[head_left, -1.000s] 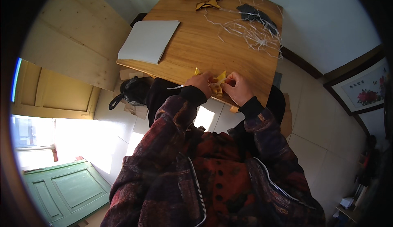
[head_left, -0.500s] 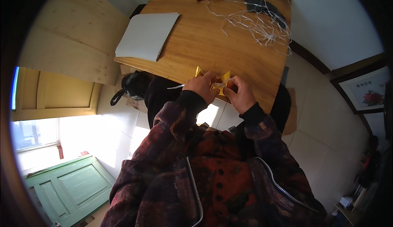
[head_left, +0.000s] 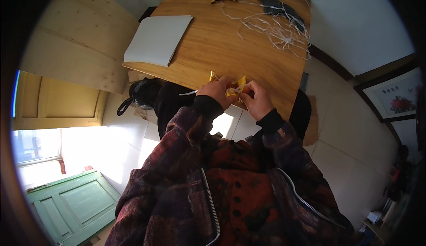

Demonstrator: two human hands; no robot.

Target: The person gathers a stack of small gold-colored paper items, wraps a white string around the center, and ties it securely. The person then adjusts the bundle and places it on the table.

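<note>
Both hands have drifted slightly nearer the body; the left hand (head_left: pixel 216 93) and right hand (head_left: pixel 257 98) each keep a closed grip on the gold folded paper (head_left: pixel 234 87) over the wooden surface (head_left: pixel 230 46).

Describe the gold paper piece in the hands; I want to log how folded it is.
The gold paper piece is small, shiny and yellow-gold, already creased into several pointed flaps that stick up left and right. It is held just above the near edge of the wooden table, pinched between the left hand and the right hand. Its middle is hidden by the fingers.
</note>
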